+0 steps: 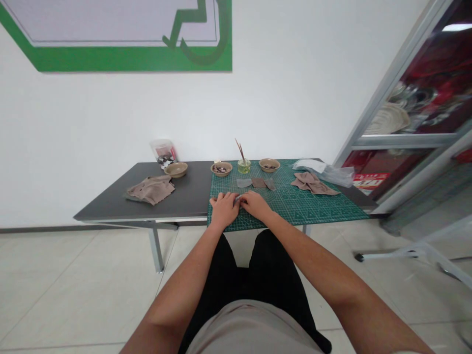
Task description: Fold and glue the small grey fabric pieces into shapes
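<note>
The pale piece [237, 199] lies at two o'clock from the left hand [224, 210], ten from the right hand [256, 204], between their fingertips, whether pinched I cannot tell.

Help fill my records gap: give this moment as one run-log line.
Left hand: at small pale piece; right hand: at same piece; green mat: under both hands; clear jar: beyond hands, sticks inside
</note>
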Available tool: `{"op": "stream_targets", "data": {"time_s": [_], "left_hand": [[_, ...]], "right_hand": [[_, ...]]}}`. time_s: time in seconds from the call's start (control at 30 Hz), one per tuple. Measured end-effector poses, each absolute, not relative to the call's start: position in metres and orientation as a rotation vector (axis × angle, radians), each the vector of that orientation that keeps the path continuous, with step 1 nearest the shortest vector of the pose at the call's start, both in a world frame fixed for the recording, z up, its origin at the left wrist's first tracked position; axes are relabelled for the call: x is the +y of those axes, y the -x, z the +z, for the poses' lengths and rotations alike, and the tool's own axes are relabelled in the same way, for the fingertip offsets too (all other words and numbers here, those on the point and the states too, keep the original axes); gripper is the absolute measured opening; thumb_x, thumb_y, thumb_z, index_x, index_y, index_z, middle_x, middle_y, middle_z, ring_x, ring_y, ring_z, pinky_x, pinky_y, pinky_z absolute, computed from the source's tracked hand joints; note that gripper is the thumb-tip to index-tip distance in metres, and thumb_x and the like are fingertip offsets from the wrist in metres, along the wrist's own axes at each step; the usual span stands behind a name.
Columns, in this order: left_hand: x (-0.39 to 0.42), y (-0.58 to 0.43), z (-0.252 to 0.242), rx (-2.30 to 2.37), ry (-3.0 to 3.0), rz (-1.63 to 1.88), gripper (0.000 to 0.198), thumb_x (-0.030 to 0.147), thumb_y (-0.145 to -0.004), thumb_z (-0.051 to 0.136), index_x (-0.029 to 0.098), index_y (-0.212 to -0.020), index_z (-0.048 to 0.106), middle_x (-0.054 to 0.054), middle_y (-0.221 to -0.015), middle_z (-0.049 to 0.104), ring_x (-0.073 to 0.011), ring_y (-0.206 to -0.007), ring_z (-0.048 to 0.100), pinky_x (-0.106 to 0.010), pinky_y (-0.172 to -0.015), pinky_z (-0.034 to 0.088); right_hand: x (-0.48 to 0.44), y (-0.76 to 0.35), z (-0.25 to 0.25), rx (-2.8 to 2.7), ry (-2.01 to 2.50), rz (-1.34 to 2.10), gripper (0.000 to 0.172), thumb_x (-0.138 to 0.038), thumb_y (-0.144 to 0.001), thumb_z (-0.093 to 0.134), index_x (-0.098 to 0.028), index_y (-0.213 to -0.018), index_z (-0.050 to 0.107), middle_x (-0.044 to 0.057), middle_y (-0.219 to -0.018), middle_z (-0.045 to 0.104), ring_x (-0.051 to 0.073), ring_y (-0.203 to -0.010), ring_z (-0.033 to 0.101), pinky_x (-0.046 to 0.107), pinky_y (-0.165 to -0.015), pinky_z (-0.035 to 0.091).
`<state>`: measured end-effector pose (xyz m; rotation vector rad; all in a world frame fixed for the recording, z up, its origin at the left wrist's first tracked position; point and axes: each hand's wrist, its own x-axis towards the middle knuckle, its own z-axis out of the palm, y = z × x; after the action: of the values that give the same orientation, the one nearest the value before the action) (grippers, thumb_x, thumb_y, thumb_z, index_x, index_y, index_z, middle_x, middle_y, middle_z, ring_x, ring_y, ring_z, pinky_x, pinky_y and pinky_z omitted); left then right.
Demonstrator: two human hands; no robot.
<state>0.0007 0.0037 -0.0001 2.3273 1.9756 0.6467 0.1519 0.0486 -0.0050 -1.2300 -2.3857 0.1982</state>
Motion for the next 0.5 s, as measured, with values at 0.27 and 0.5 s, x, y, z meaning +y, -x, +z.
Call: {"op": "stream_targets", "data": {"time_s": [0.27,0.5], "left_hand": [[0.007,0.004,-0.002,1.977,-2.332,0.657,0.023,0.037,-0.092,0.049,0.028,-0.103,0.068,-0.008,-0.114,0.063,-0.0301,-0.111,0.046,-0.051,-0.094,0.030],[0.011,0.007,-0.003,1.942,-2.272,0.725,0.015,0.034,-0.088,0.056,0.025,-0.095,0.066,-0.009,-0.109,0.063,-0.0304,-0.110,0.047,-0.049,-0.093,0.032]], "right_hand": [[0.053,-0.160,-0.018,-2.109,1.228,0.479,0.042,-0.028,-0.078,0.073,-0.015,-0.116,0.061,0.011,-0.110,0.068,0.022,-0.096,0.062,0.035,-0.087,0.046],[0.071,-0.167,-0.022,-2.519,1.101,0.277,0.047,-0.037,-0.085,0.066,-0.016,-0.128,0.062,0.016,-0.137,0.055,0.030,-0.125,0.048,0.047,-0.105,0.031]]}}
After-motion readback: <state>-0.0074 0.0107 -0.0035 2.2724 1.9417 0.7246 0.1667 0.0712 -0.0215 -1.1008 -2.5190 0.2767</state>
